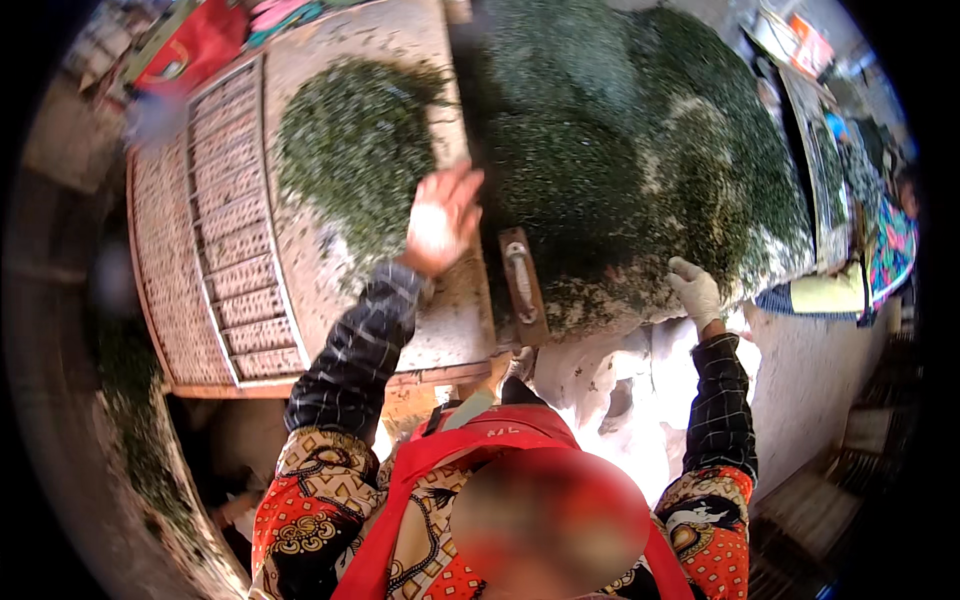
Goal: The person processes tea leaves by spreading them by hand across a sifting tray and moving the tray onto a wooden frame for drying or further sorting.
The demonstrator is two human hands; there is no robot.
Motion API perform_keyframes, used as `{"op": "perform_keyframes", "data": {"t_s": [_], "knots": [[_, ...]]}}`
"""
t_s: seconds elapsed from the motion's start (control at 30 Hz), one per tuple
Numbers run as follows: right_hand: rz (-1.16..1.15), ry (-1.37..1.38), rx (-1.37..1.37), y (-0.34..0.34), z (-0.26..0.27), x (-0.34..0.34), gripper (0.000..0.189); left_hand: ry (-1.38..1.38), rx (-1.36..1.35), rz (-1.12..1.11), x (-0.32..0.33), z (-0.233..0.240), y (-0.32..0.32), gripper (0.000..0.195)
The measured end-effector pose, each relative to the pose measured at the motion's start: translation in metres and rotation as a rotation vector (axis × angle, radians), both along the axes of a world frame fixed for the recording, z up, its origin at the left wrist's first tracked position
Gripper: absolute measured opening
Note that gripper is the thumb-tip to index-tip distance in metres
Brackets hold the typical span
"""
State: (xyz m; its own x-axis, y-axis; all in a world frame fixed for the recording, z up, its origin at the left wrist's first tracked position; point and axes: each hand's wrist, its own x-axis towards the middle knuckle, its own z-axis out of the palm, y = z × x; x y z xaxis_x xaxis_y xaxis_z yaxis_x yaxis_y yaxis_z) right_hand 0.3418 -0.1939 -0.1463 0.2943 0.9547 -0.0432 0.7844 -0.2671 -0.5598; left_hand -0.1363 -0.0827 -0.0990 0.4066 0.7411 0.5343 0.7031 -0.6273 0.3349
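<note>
My left hand (444, 221) is bare, with its fingers spread apart, and holds nothing visible. It hovers over or rests on the right edge of a pale board (457, 322); contact cannot be told. Just beyond it on that board lies a mound of fine dark green leafy shreds (360, 142). My right hand (696, 294), in a whitish glove, is at the near edge of a much larger spread of green shreds (577, 165). Its fingers are partly hidden, so a grip cannot be told. Between my hands lies a wooden block with a metal handle (519, 274).
A metal rack (240, 225) lies on a perforated panel (161, 262) at the left. A red bag (199, 45) sits at the upper left. White cloth or plastic (630, 397) hangs below the large spread. Another person's patterned clothing (894, 244) shows at the right.
</note>
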Motion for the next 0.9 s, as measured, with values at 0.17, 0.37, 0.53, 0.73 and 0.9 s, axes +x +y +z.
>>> {"op": "perform_keyframes", "data": {"t_s": [0.17, 0.37, 0.53, 0.73, 0.9], "knots": [[0.385, 0.128, 0.167, 0.028, 0.003, -0.166, 0.041, -0.156, -0.174, 0.219, -0.106, -0.037, -0.116, 0.046], [0.685, 0.15, 0.245, 0.032, 0.036, -0.338, 0.047, -0.129, -0.219, 0.496, -0.226, -0.09, -0.224, 0.044], [0.988, 0.123, 0.224, 0.03, 0.054, -0.43, 0.051, -0.333, -0.473, 0.737, -0.256, -0.112, -0.309, 0.043], [1.443, -0.034, 0.345, 0.017, -0.004, -0.501, 0.054, -0.285, -0.577, 0.871, -0.239, -0.098, -0.38, 0.049], [1.362, 0.019, 0.505, 0.035, -0.037, -0.51, 0.043, -0.108, -0.669, 0.922, -0.252, -0.097, -0.414, 0.056]]}}
